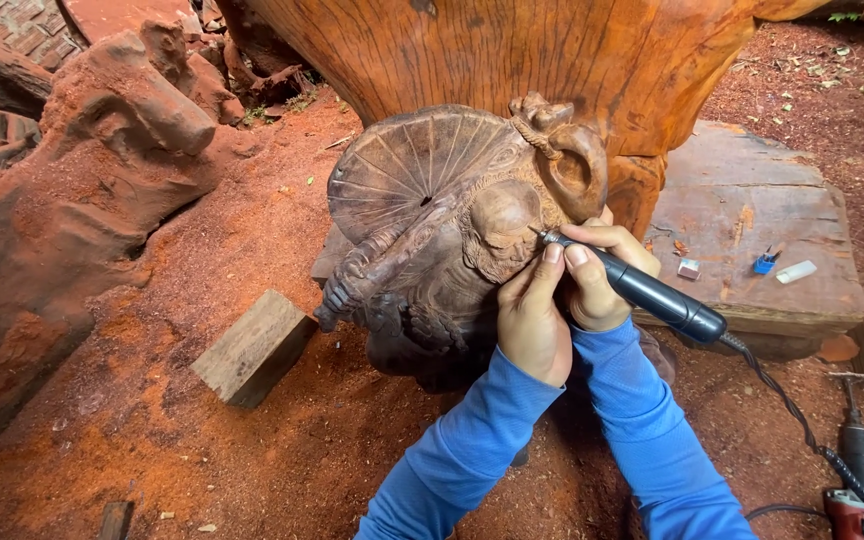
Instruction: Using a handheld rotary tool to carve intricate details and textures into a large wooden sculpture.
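On the sawdust floor (202, 460), left of a wood block (252, 345), nothing stirs; the carving (422, 250) stands centre. The left hand (530, 320) braces its face, fingers curled against the tool tip, while the right hand (597, 270) grips the rotary tool (652, 295) closed like a pen. I'd judge a skidding bit could gouge the face or nick the left fingers pressed so near.

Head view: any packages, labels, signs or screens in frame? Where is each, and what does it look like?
No signs or screens.
Small box: on the wooden slab right of the carving, squarish, white and reddish.
Blue item: beside it on the slab, small; too small to tell whether it is a package.
White piece: further right, oblong, plain.
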